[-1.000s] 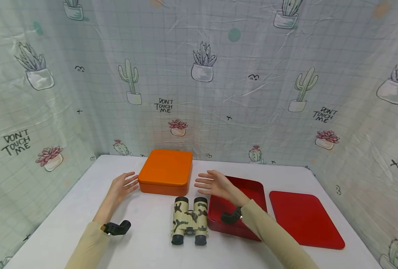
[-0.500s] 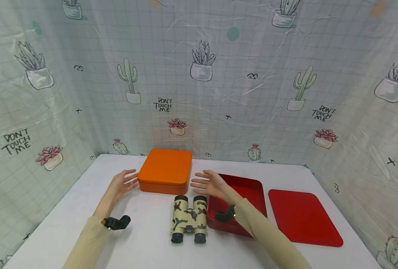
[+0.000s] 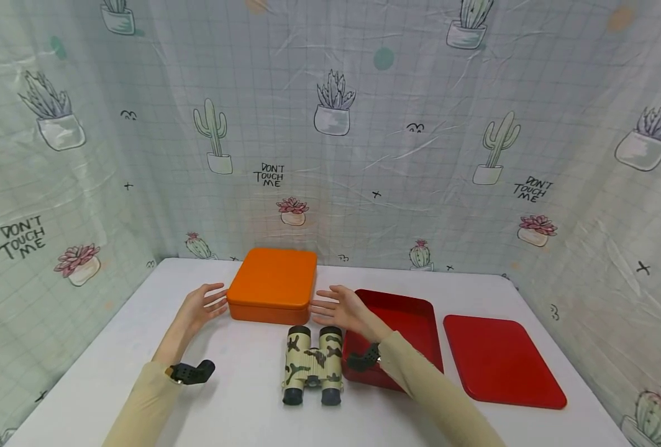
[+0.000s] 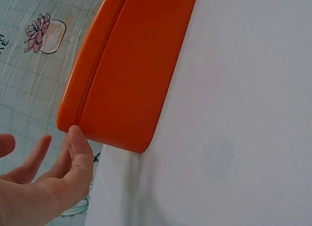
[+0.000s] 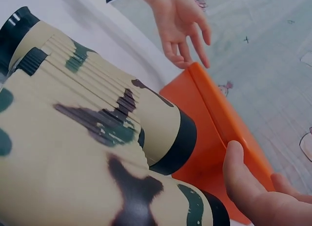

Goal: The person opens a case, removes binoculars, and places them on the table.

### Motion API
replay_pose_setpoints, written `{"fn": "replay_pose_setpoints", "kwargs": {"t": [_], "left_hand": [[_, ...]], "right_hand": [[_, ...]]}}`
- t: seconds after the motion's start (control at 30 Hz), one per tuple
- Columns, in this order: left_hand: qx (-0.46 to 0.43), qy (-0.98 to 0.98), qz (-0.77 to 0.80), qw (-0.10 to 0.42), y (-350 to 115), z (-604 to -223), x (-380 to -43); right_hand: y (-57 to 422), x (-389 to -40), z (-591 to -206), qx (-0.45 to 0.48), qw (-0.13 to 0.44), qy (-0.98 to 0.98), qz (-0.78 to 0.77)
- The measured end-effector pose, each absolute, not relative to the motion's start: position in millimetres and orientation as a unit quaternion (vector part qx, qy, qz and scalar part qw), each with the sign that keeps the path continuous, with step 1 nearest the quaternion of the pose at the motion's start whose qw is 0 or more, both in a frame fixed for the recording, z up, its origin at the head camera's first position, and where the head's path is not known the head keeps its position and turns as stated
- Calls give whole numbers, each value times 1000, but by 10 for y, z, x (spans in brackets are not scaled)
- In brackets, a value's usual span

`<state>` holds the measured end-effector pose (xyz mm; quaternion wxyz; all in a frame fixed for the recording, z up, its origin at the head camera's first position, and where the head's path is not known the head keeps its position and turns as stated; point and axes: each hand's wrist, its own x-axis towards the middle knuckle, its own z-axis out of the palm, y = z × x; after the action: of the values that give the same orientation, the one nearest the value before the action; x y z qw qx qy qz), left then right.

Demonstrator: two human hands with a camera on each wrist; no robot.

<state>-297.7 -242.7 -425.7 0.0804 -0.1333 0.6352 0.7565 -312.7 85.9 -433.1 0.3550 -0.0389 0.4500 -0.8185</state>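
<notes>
A lidded orange box (image 3: pixel 273 279) sits at the back of the table, between both hands. My left hand (image 3: pixel 195 308) is at its left side, fingers extended; in the left wrist view a fingertip (image 4: pixel 75 136) meets the lid's edge at the corner. On the other side, my right hand (image 3: pixel 343 309) reaches over the red box's left wall, its fingertips at or very near the orange box's right side. Neither hand grips anything. Camouflage binoculars (image 3: pixel 312 366) lie just in front of the orange box, and look large in the right wrist view.
An open red box (image 3: pixel 414 323) stands to the right, partly covered by my right forearm. Beyond it a flat red lid (image 3: pixel 504 360) lies on the white table (image 3: pixel 252 410). A printed curtain (image 3: pixel 330 167) closes off the back and sides.
My right hand has moved left, closer to the orange box's right side. The left hand stays at the left side. The box and binoculars keep their places.
</notes>
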Motion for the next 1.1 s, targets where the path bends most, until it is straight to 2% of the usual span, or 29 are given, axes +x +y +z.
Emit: {"fn": "replay_pose_setpoints", "kwargs": {"t": [0.3, 0.83, 1.1], "left_hand": [[-133, 646, 747, 78, -2443, -4296, -3015], [-149, 647, 745, 73, -2411, -4288, -3058], [-164, 656, 730, 98, -2448, -4328, -3155]], "right_hand": [[840, -3145, -4330, -17, 334, 447, -830], [792, -3207, -4355, 13, 330, 449, -830], [659, -3258, -4351, 56, 304, 504, -806]]}}
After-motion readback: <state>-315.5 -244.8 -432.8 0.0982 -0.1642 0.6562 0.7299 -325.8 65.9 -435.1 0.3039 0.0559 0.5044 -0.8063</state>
